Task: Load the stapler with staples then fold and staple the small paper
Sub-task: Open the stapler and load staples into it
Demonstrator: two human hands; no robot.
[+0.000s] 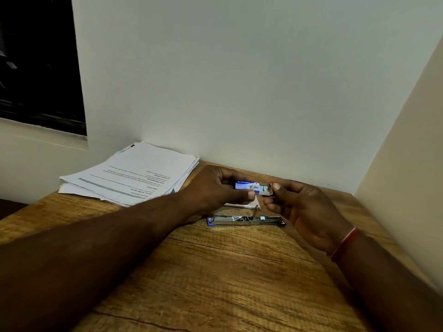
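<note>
My left hand (215,188) holds a small blue staple box (245,187) above the wooden table, thumb under it and fingers over it. The box's white inner tray (265,190) is slid out to the right, and my right hand (304,212) pinches the tray's end between thumb and forefinger. Just below the hands the stapler (247,220) lies flat on the table with its metal magazine open and a blue tip at its left end. A small pale paper (244,204) lies on the table behind the stapler, mostly hidden by my left hand.
A thick stack of printed sheets (134,174) lies at the back left of the table (227,271), against the wall. Walls close off the back and the right side. A dark window sits at the upper left.
</note>
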